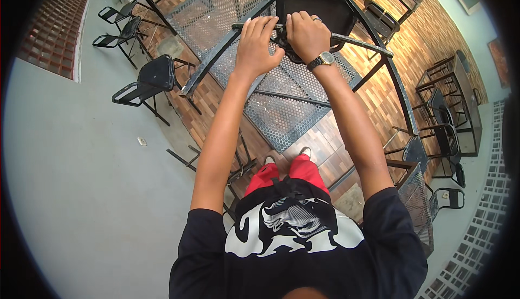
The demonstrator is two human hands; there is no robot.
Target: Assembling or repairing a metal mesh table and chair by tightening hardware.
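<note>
A black metal folding chair (374,44) is tipped up in front of me over a perforated metal table (287,117), its legs spread to either side and its dark seat (319,7) at the far side. My left hand (255,47) hooks its fingers over the chair's crossbar, thumb held apart. Close beside it, my right hand (309,34) wraps round the same bar, with a watch (323,59) on that wrist. Whether the chair rests on the tabletop, I cannot tell.
Several black chairs (153,76) stand along the left wall, with more chairs (447,136) and a dark table (463,112) at the right. Chair legs (187,158) lie close by my left side. A mesh-sided piece of furniture (414,201) stands near my right elbow.
</note>
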